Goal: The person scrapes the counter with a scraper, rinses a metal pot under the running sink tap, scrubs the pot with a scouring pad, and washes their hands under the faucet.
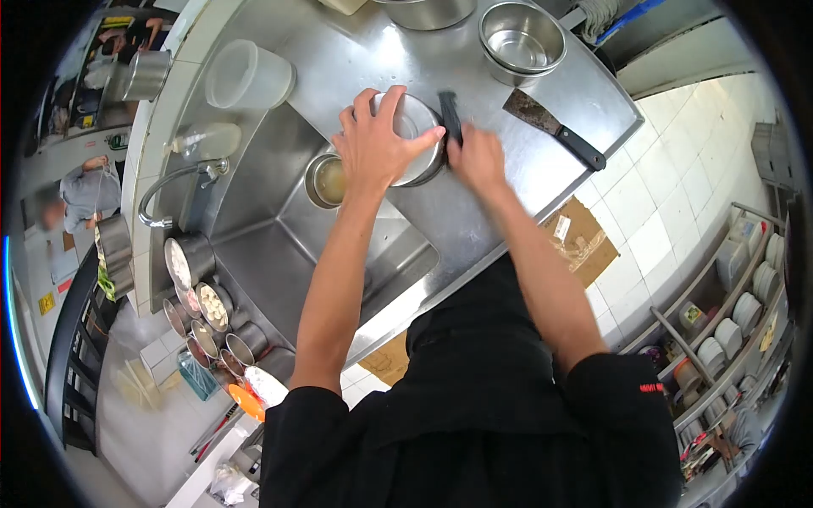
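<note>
My left hand spans a round metal pot on the steel counter, fingers over its far side and thumb across its right part. The pot's far side is partly hidden by that hand. Against the pot's right edge is a dark brush-like tool, gripped in my right hand, which is smeared by motion. A small metal container with cloudy liquid stands in the sink, left of the pot. To the right lies a broad scraper with a black handle, touched by neither hand.
The steel sink has a curved faucet at its left. Stacked metal bowls and a translucent plastic tub stand farther back. Several food pots fill the left side. Flattened cardboard lies on the tiled floor.
</note>
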`<state>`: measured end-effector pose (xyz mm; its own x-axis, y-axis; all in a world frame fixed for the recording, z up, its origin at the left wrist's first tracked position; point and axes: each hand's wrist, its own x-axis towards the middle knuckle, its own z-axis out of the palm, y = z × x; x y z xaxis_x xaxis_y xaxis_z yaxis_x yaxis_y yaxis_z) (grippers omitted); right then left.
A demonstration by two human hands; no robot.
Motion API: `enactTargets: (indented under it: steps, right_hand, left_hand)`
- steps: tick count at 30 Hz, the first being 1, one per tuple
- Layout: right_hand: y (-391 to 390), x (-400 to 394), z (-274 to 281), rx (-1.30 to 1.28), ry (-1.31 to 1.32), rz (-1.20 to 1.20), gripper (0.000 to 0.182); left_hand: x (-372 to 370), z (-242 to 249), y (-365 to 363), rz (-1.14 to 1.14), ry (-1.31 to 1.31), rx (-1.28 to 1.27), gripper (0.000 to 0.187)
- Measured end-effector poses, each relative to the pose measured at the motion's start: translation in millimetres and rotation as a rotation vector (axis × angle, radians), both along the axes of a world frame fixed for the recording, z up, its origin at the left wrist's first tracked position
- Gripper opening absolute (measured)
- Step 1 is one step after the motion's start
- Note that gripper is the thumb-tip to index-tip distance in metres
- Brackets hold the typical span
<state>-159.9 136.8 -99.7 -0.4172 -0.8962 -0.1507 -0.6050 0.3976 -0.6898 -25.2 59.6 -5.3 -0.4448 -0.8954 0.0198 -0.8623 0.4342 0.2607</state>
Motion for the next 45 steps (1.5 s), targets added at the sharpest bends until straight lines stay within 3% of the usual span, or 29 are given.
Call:
enactTargets:
  steps: [4,8,12,14,17,20,24,28,30,32,36,38,40,42,45]
  right_hand:
    - [0.9,14.5,4.8,-0.007,-0.004,-0.119,0.018]
    - [-9.5,6.6,-4.3,-0.168,0.061,-0.004,0.023]
    - [15.8,22.4,-0.7,-0.012,-0.011,-0.047,0.021]
    - [-19.2,1.9,-18.6,-0.159,0.177,0.013,0.022]
    - [-71.7,-28.6,-8.3,-0.192,0.069,0.147,0.021]
    - [-72.5,-31.8,-10.4,-0.305,-0.038,0.266,0.022]
    - [6.9,9.9,0.5,0.035,0.05,-0.04,0.02]
    - [-7.4,11.1,0.5,-0.015,0.024,-0.088,0.02]
    - [-43.4,-8.7,-5.9,-0.184,0.042,-0.005,0.021]
    - [-24.2,-2.4,-8.6,-0.232,0.05,0.02,0.023]
    - [17.3,14.6,-2.0,0.018,-0.037,-0.042,0.026]
    - [-16.3,-8.9,-10.8,-0.073,0.121,0.079,0.03]
    - [-64.4,-43.5,-22.5,-0.146,0.112,0.324,0.033]
    - [-95.9,-61.9,2.7,-0.001,-0.024,0.508,0.035]
    - [-110.5,-62.9,12.9,0.046,-0.026,0.577,0.031]
  left_hand:
    - [-3.8,-2.3,7.4,0.117,-0.046,0.008,0.085]
    - [-4.5,-0.5,7.2,0.219,-0.01,0.004,0.085]
    - [-4.6,1.8,3.7,0.199,-0.048,0.065,0.084]
    - [-1.3,-0.9,1.5,0.123,-0.007,0.041,0.084]
    - [-6.0,5.3,3.7,0.104,-0.034,0.04,0.081]
    - [-6.7,1.9,4.2,0.138,0.008,0.015,0.08]
    - [-9.9,1.6,2.0,0.159,-0.019,0.04,0.08]
    - [-8.1,-3.2,3.5,0.164,-0.028,-0.012,0.079]
    - [-7.6,-5.4,8.0,0.187,-0.03,-0.024,0.079]
    - [-5.2,-1.5,3.8,0.169,-0.004,0.001,0.079]
    - [-5.9,-1.6,-3.8,0.116,-0.037,0.026,0.079]
    - [-5.6,-3.3,-10.8,0.04,-0.01,0.012,0.078]
    - [-6.2,-2.8,-11.5,0.024,-0.007,0.002,0.078]
    - [-7.7,-2.3,-9.9,0.039,-0.018,-0.008,0.079]
    - [-8.4,-0.3,-8.0,0.052,-0.016,-0.012,0.079]
